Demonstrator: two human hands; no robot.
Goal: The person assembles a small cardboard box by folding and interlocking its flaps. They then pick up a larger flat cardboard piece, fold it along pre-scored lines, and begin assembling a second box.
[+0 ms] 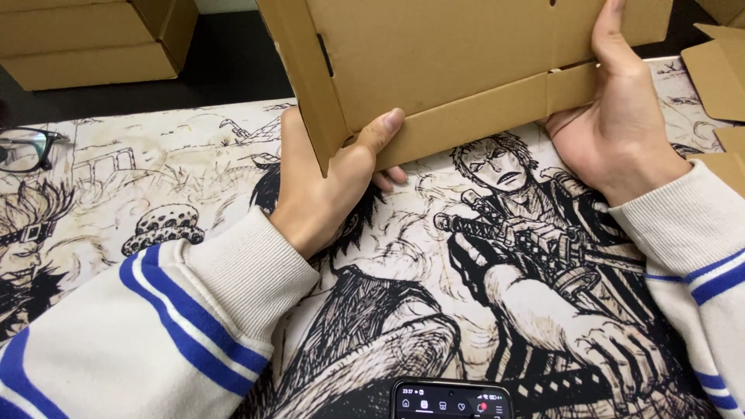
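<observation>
Firmly, both hands' fingers (386, 124) around cardboard box (450, 70).

Flat brown cardboard box (450, 70), partly folded, tilted upright above the illustrated desk mat, lower edge near it.

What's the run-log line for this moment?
left hand: holds cardboard box | right hand: holds box | under: printed mat | near: phone, glasses

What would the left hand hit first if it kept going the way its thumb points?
The left hand already grips the cardboard box; its thumb lies along the lower flap, pointing up-right. Going on, it would slide along that flap toward the right hand, though depth is hard to judge.
</observation>
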